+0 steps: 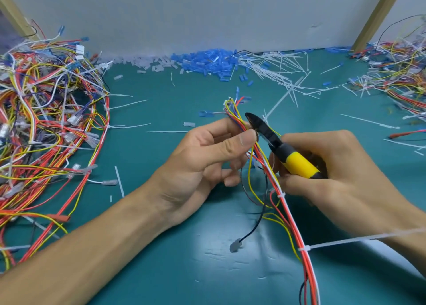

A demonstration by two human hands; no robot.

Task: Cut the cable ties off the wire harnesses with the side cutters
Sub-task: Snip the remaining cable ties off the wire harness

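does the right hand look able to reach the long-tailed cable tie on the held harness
Probably yes: the right hand, holding the cutters, is beside the harness, and that cable tie lies uncovered.

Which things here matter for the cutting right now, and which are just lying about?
In use: left hand, right hand, cutters, harness, cable tie.
Lying about: left wire pile, blue caps, cut ties, right wire pile.

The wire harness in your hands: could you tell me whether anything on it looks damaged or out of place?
No damage shows. One cable tie low on the wire harness has a long uncut tail jutting sideways across the right forearm; cut ties litter the green mat.
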